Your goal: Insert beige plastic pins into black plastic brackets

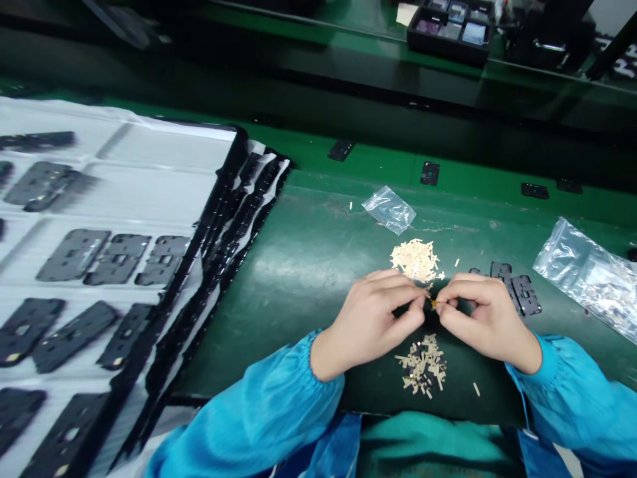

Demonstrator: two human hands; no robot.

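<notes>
Green mat (pixel 298 312) under pale slivers (pixel 415 260); hands (pixel 368 322) (pixel 490 318) pinch a tiny gold piece (pixel 433 303).

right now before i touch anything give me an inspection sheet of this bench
surface: green bench mat
job's things: pile of pale strips above the hands, smaller pile of pale strips and dark bits below them
grips: left hand and right hand pinch a tiny gold-coloured piece
clutter: clear plastic bag, fuller plastic bag, black plates
cables: nothing seen
surroundings: white sheet of black plates at left, black compartment tray beyond
</notes>
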